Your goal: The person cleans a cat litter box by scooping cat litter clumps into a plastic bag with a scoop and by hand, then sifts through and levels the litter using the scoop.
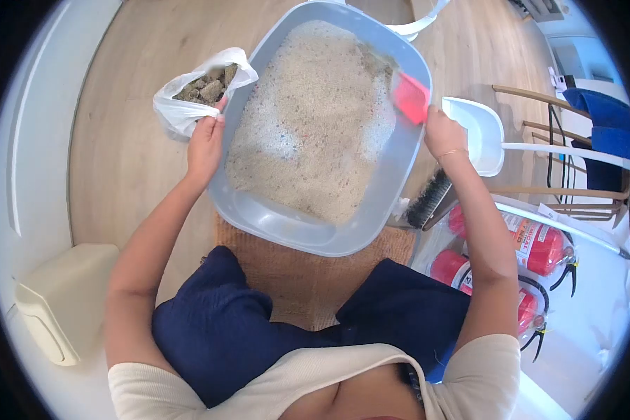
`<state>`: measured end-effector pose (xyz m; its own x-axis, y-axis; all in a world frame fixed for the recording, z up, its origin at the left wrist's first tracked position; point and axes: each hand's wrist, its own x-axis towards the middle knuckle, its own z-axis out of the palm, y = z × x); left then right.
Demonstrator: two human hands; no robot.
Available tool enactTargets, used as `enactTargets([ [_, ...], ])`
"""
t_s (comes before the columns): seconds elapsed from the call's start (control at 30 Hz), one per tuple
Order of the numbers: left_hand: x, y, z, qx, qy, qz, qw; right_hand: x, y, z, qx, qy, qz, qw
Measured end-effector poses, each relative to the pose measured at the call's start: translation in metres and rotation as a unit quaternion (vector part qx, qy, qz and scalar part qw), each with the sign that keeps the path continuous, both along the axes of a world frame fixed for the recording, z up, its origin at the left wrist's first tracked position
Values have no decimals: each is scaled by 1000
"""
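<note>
A grey litter box (269, 222) filled with pale, speckled cat litter (308, 133) lies in front of me. My left hand (206, 145) grips the edge of a white plastic bag (175, 112) beside the box's left wall. Inside the bag are brown litter clumps (206, 89). At the right wall, my right hand (444, 131) is closed around the handle end of a pink litter scoop (411, 98); the handle itself is hidden by the fingers. The scoop's blade is over the litter by the far right side, near a darker patch of litter (378, 64).
A white dustpan (484, 133) and a black-bristled brush (429, 198) lie right of the box. Red fire extinguishers (535, 245) stand near my right arm. Wooden chair legs (539, 94) are farther right. A cream bin (70, 301) is at left; a brown mat (294, 280) lies below the box.
</note>
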<state>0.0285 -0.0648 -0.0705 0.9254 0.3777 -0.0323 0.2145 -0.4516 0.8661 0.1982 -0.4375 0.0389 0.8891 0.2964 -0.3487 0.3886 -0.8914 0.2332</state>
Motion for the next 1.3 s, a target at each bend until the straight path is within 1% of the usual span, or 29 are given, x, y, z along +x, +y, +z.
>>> enactTargets([
  [0.07, -1, 0, 4, 10, 27, -1, 1000, 8, 6, -11, -65, -166, 53, 983],
  [0.1, -1, -1, 5, 22, 50, -5, 998, 13, 8, -17, -67, -163, 55, 983],
  [0.13, -1, -1, 3, 19, 53, -3, 998, 18, 10, -24, -87, -212, 95, 969],
  [0.17, 0, -2, 1, 96, 38, 6, 995, 21, 11, -30, -106, -261, 134, 950],
  [0.2, 0, -2, 0, 174, 24, 15, 984, 22, 13, -35, -106, -260, 138, 950],
  [0.27, -1, -2, -1, 175, 33, 20, 984, 24, 16, -44, -138, -309, 159, 927],
  [0.33, 0, -1, 0, 176, 42, 24, 983, 23, 19, -52, -136, -314, 150, 928],
  [0.4, 0, -3, 1, 185, 26, 27, 982, 20, 23, -52, -136, -317, 139, 928],
  [0.47, 0, -3, 2, 178, 22, 26, 983, 18, 27, -44, -114, -260, 92, 954],
  [0.5, 0, -2, 3, 173, 16, 25, 985, 17, 30, -36, -114, -259, 94, 955],
  [0.53, 0, -2, 4, 171, 17, 27, 985, 18, 33, -28, -103, -215, 73, 968],
  [0.57, 0, -2, 4, 162, 33, 27, 986, 19, 37, -18, -92, -171, 53, 979],
  [0.6, 1, -2, 5, 152, 49, 27, 987, 20, 43, -7, -96, -170, 56, 979],
  [0.67, 3, -1, 13, 127, 50, 17, 991, 23, 55, 10, -168, -9, 16, 986],
  [0.7, 3, -1, 15, 107, 50, 5, 993, 26, 55, 11, -170, -10, 19, 985],
  [0.73, 3, -1, 14, 105, 51, 9, 993, 31, 53, 12, -158, 28, 0, 987],
  [0.77, 3, 0, 12, 118, 26, 4, 993, 36, 54, 12, -146, 65, -19, 987],
  [0.8, 3, 1, 12, 131, 3, -1, 991, 42, 55, 11, -147, 65, -15, 987],
  [0.83, 2, 1, 12, 130, 5, 2, 992, 48, 56, 9, -151, 78, -15, 985],
  [0.9, 2, 3, 11, 95, 60, -10, 994, 63, 61, 4, -156, 94, -14, 983],
  [0.97, 2, 1, 10, 75, 48, -9, 996, 79, 73, 4, -169, 160, -79, 969],
  [1.0, 2, 1, 9, 56, 32, -8, 998, 81, 80, 7, -168, 164, -78, 969],
  [1.07, 3, 1, 8, 47, 46, -2, 998, 82, 96, 10, -211, 180, -100, 956],
  [1.1, 2, 2, 6, 37, 58, 2, 998, 87, 90, 2, -211, 189, -100, 954],
  [1.13, -1, 2, 2, 37, 67, 0, 997, 93, 78, -7, -164, 183, -100, 964],
  [1.17, 0, 2, -2, 51, 47, 1, 998, 101, 67, -15, -114, 173, -102, 973],
  [1.2, 4, 2, -1, 66, 23, 2, 998, 106, 63, -17, -111, 175, -104, 973],
  [1.23, 5, 2, 1, 67, 23, -1, 997, 112, 60, -17, -129, 181, -116, 968],
  [1.3, 5, 1, 7, 29, 138, 6, 990, 120, 54, -16, -145, 184, -130, 963],
])
